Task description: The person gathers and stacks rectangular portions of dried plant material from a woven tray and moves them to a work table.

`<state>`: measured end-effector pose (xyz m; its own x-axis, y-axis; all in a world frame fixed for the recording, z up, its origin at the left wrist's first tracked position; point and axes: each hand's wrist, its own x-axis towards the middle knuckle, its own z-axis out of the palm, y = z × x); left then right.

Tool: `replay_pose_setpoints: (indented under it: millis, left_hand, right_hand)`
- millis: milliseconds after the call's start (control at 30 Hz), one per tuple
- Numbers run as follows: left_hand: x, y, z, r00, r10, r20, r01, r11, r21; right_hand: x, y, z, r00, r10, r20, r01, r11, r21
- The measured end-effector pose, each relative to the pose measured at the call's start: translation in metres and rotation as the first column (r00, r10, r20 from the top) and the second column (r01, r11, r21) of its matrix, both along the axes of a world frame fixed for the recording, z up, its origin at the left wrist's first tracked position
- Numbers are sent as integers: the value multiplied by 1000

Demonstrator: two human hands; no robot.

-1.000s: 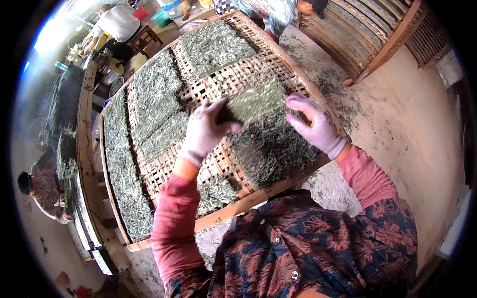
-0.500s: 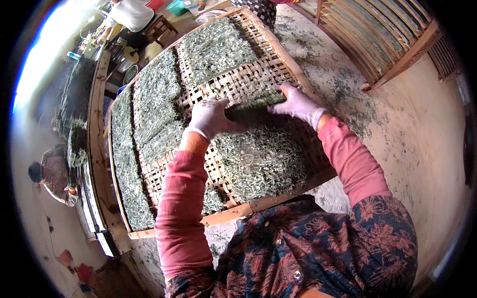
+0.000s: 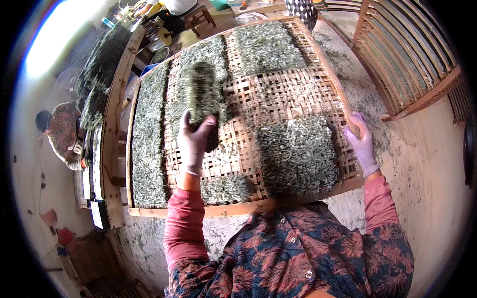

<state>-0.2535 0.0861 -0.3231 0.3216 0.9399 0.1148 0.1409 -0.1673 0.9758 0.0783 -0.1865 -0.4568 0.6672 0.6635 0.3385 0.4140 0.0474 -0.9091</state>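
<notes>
Seaweed sheet (image 3: 201,94), blurred, is hanging over the middle of the woven bamboo tray (image 3: 278,94), and the left hand (image 3: 195,144) is closing its grip on the sheet's lower edge. Right hand (image 3: 361,144) is resting on the tray's right rim, apparently gripping it. A square seaweed mat (image 3: 298,154) is lying between the hands.

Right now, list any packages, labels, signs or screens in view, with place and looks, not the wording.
None that can be told: no label, sign or screen shows.
Nearest to a package: a small bottle with a blue top, far upper left beyond the woven tray; too small to tell more.
Left hand holds a blurred dark green sheet; right hand grips the tray's right edge.
</notes>
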Motion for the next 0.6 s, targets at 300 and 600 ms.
replay_pose_setpoints:
  millis: [300,600]
  left_hand:
    - [-51,106,-10,319,341,-884,-82,939,333]
    - [29,-20,-23,770,-73,-633,513,660,548]
  right_hand:
    - [-41,14,19,998,-14,63,19,996,-86]
    - [-28,40,35,981,106,164,-80,985,-156]
